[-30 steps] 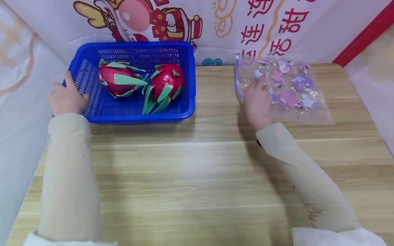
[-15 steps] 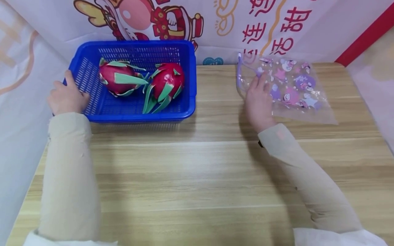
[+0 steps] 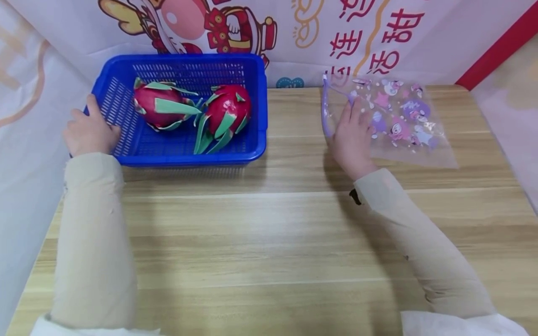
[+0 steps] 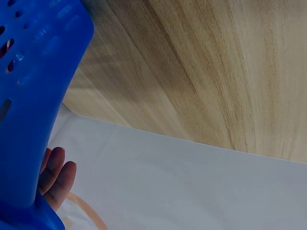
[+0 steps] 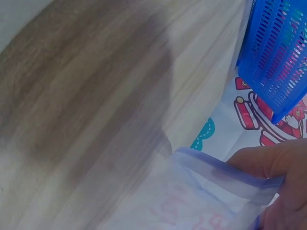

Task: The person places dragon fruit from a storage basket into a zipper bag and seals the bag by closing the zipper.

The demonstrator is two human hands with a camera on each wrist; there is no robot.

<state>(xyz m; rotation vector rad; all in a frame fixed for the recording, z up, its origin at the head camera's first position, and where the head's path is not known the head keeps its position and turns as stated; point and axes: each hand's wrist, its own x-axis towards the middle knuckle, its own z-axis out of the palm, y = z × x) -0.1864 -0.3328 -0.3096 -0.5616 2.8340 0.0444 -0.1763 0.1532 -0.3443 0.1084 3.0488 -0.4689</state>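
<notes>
Right hand [image 3: 353, 137] pinches the purple lip [image 5: 206, 165] of the bag [image 3: 399, 121], which lies at the back right of the tabletop [image 3: 269, 233]; the left hand [image 3: 91, 133] curls round the left end of the basket [image 3: 180, 161], set at the back left with two fruits [image 3: 220, 109] inside. Thin and see-through, the bag should be very light, floppy and a little slippery, so its lip, likely the stiffest part, looks the best place to hold. The basket seems light but fairly stiff plastic, and its rim [image 3: 262, 116] should give a sound grip; the fruits look firm.
</notes>
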